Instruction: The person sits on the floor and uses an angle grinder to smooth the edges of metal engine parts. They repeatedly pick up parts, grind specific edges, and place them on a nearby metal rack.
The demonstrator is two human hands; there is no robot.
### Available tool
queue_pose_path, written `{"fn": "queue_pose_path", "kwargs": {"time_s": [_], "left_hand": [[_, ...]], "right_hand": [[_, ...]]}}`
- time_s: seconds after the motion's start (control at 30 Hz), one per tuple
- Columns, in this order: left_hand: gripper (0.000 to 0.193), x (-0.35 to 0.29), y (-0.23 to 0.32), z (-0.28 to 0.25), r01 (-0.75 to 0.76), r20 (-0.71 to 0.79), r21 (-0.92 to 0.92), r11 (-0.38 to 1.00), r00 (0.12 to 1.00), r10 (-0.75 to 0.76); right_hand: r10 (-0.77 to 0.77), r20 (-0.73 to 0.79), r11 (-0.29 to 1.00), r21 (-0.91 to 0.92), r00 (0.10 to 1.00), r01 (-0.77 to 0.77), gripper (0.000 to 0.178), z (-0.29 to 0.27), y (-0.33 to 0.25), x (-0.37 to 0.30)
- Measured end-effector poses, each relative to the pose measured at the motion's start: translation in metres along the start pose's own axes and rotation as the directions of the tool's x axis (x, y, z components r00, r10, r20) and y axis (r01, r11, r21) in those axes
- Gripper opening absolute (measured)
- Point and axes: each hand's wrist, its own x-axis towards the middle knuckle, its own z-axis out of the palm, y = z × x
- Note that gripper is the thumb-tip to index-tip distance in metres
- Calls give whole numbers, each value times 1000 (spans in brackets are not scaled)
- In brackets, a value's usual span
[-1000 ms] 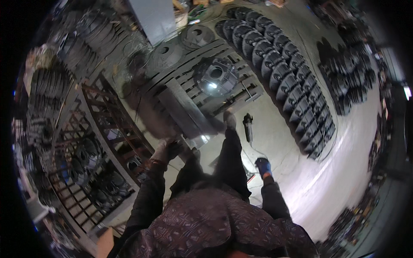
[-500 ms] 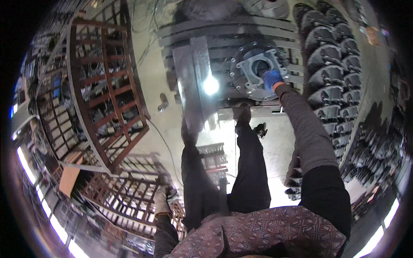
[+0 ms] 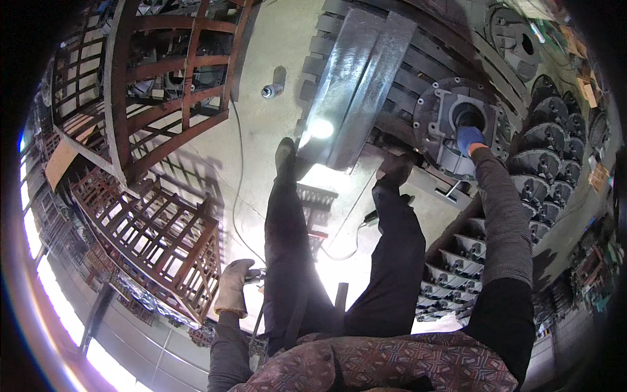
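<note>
My right hand (image 3: 469,138), in a blue glove with an orange cuff, is closed on the near edge of a grey metal housing casting (image 3: 450,160). The casting has a round opening and a wide flange with bolt holes, and it lies on a slatted pallet. My fingertips are partly hidden at the opening. Low on the left, my left hand (image 3: 233,287) wears a tan work glove with its fingers curled. A small dark thing shows at those fingers, beside my left leg, too little of it to name.
A long grey steel beam (image 3: 356,85) lies on the slatted pallet (image 3: 428,49). Rows of stacked castings (image 3: 535,163) stand at right. Rusty metal cages (image 3: 166,127) fill the left. A spray can (image 3: 269,91) and a cable (image 3: 240,176) lie on the floor.
The view has turned, so the pallet and casting appear farther right. My right hand stays on the casting. My left hand shows farther left and more fully, clear of the cage behind it.
</note>
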Motion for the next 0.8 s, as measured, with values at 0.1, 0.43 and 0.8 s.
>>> {"fn": "queue_pose_path", "kwargs": {"time_s": [0.1,0.43,0.8], "left_hand": [[31,1,-2,-19,-69,-10,-35,997,998,69],[44,26,-9,-50,40,-15,-76,996,999,-41],[40,125,39,-95,53,-62,46,998,997,-50]], "right_hand": [[7,209,993,-120,978,19,29,-49,-54,32],[-177,-32,983,-47,984,176,21,-79,-244,51],[-100,-371,985,95,923,145,17,32,-386,95]]}}
